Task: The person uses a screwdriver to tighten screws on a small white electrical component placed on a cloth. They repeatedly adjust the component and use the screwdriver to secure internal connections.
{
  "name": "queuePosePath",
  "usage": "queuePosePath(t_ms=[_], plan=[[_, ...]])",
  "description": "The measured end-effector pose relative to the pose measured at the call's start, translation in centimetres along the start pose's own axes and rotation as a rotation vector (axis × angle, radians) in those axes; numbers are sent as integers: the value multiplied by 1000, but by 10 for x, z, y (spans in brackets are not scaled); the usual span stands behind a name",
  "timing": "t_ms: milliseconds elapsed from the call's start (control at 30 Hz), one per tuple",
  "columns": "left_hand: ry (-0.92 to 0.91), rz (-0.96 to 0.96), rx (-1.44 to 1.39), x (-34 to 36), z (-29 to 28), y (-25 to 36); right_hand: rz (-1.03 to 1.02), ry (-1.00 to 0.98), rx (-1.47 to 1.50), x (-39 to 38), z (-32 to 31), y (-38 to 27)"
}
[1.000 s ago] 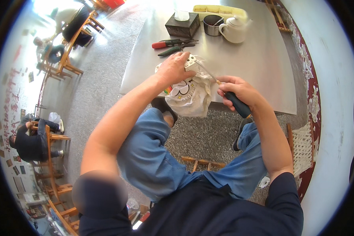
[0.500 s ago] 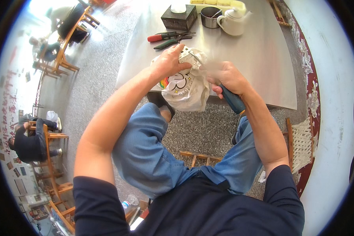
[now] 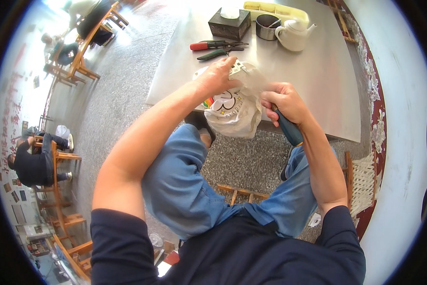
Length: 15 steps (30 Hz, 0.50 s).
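My left hand (image 3: 219, 78) is closed around a white plastic piece with dark slots (image 3: 237, 70), thumb and fingers gripping it near the table's front edge. Under it lies a whitish printed cloth bag (image 3: 234, 118), which hangs partly over that edge. My right hand (image 3: 287, 102) is wrapped round the dark teal handle of a screwdriver (image 3: 288, 129), whose butt end points back toward me. The blade side points at the white piece, but a blurred patch hides most of the shaft, so I cannot tell whether the tip touches.
Beyond my hands, red-handled pliers (image 3: 203, 46) and green-handled pliers (image 3: 209, 55) lie on the metal table (image 3: 327, 90). Further back stand a dark tissue box (image 3: 228, 26), a metal cup (image 3: 266, 31), a white teapot (image 3: 293, 38) and a pale yellow tray (image 3: 289, 13). People sit at the far left.
The whole scene has shifted slightly right and down in the picture. Both hands keep their grips, and the screwdriver shaft, partly visible before, is now mostly lost in blur.
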State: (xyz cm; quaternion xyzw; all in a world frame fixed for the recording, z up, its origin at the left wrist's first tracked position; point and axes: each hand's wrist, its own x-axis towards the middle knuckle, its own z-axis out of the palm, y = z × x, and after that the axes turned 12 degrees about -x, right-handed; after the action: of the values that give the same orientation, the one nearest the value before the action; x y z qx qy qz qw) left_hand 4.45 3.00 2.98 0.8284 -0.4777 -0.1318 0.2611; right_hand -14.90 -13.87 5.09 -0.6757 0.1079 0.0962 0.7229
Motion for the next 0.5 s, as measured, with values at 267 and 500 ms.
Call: queuePosePath(t_ms=[267,500], plan=[[30,8,-4,-1,4,-2,35,21,2,-3,3,10],[31,24,34,-3,8,2,96,10,27,4,1,13]])
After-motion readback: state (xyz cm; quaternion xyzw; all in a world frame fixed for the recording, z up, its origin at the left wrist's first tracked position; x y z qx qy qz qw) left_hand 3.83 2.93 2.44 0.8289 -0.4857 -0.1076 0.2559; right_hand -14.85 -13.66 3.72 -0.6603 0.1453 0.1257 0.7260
